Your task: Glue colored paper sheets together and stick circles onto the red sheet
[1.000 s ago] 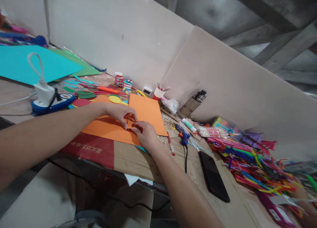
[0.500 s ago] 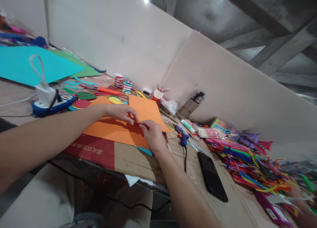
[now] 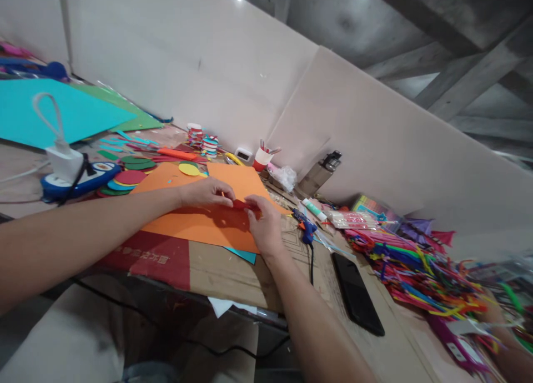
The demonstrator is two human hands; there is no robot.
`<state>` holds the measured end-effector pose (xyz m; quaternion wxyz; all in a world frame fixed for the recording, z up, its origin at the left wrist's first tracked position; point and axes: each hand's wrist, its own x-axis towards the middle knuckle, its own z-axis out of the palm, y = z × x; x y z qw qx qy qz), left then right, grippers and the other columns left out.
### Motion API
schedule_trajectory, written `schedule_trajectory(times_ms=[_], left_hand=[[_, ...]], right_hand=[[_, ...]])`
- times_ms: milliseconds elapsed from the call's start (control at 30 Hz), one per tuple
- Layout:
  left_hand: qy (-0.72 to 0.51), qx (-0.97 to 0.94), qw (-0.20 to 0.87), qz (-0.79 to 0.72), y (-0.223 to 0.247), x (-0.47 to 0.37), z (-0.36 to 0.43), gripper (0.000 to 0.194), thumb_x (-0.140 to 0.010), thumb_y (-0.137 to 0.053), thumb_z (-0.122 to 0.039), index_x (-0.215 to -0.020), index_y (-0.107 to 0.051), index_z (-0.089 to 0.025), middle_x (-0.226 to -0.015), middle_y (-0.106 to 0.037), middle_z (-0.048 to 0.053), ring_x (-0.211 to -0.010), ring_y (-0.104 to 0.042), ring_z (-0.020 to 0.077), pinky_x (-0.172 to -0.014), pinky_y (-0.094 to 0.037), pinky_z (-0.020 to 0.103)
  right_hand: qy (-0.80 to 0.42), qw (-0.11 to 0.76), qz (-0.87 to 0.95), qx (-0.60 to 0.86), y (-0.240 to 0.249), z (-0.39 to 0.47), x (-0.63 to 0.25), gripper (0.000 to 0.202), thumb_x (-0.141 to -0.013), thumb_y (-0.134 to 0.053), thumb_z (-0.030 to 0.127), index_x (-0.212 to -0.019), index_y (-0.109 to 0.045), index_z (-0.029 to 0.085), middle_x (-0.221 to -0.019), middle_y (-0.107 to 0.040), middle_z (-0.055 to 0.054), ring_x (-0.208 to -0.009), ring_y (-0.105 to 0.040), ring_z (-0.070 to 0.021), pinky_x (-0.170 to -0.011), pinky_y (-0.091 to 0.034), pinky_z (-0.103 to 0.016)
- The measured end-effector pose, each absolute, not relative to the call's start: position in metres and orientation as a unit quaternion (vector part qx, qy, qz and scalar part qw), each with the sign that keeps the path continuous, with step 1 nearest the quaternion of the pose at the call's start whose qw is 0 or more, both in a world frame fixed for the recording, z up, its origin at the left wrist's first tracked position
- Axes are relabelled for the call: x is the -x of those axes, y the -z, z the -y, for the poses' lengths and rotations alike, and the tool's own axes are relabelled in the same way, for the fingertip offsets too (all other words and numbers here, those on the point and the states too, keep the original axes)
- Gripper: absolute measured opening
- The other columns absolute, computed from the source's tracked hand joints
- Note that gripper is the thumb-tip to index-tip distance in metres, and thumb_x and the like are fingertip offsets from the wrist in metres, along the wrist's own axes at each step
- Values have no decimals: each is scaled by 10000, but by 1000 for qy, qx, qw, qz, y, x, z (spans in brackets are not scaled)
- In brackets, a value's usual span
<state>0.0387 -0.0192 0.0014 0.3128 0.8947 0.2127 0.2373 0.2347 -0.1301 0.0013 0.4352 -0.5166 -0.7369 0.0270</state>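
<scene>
The pale wall (image 3: 187, 66) rose behind everything, slanting across my view. Below it spread the cardboard (image 3: 225, 272) I worked on, partly red with printed characters. On that lay one broad orange sheet (image 3: 200, 233) beneath my hands, with a second orange sheet (image 3: 237, 177) just beyond, overlapping it. Far to the left I had a turquoise sheet (image 3: 54, 111), and a green sheet (image 3: 144, 120) showed from under it. A tangle of bright fuzzy strips (image 3: 416, 272) filled the right side, and another person's arm (image 3: 510, 341) showed, blurred, at its near end.

My left hand (image 3: 208, 193) came in low over the orange sheets, its thumb and fingertips pinched together; my right hand (image 3: 266, 226) faced it, thumb and forefinger closed as well. A black phone (image 3: 357, 294) lay flat, well to my right. On the left sat a blue power strip (image 3: 104, 175) with a white plug (image 3: 64, 164) in it. Nearer the wall leaned a dark-capped bottle (image 3: 314, 177), and closer to me rested a blue glue gun (image 3: 307, 231). A yellow circle (image 3: 189, 169) lay on the broad sheet's far edge.

Smallest was the red piece (image 3: 239, 204), gripped between both sets of fingertips above the orange; I couldn't tell its full shape.
</scene>
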Motion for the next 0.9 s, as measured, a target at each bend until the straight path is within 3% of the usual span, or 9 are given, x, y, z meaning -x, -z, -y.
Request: schedule_trajectory(times_ms=[167,333,500,900], left_hand=[[-240,-862,398,-203,-1,-40,18,267,-799,-608,-371,-892,-725,-149,-860,-712,41,-804,-612,159,-763,-461,268],[-246,-843,428,-213,-2,-42,20,248,-776,-635,-365,-866,-720,-150,-793,-692,36,-757,-604,156,-732,-469,282],[-260,-826,443,-232,-4,-45,25,236,-784,-622,-357,-844,-702,-143,-708,-663,15,-683,-583,130,-673,-468,252],[-264,-831,440,-215,-3,-48,27,313,-800,-621,-419,-930,-694,-144,-782,-678,28,-719,-595,134,-698,-477,263]], right_hand=[[43,425,745,512,-6,132,-233,198,-825,-533,101,-898,-669,224,-900,-690,-30,-904,-604,-190,-861,-449,-338],[146,394,745,518,-12,137,-230,226,-834,-560,89,-910,-685,261,-961,-686,-19,-959,-548,-209,-902,-341,-387],[214,384,744,503,-12,137,-231,274,-831,-562,65,-908,-690,295,-1000,-667,-14,-940,-514,-207,-893,-314,-399],[161,437,751,469,-8,133,-233,201,-886,-489,112,-880,-660,218,-915,-581,-72,-901,-553,-184,-809,-482,-321]])
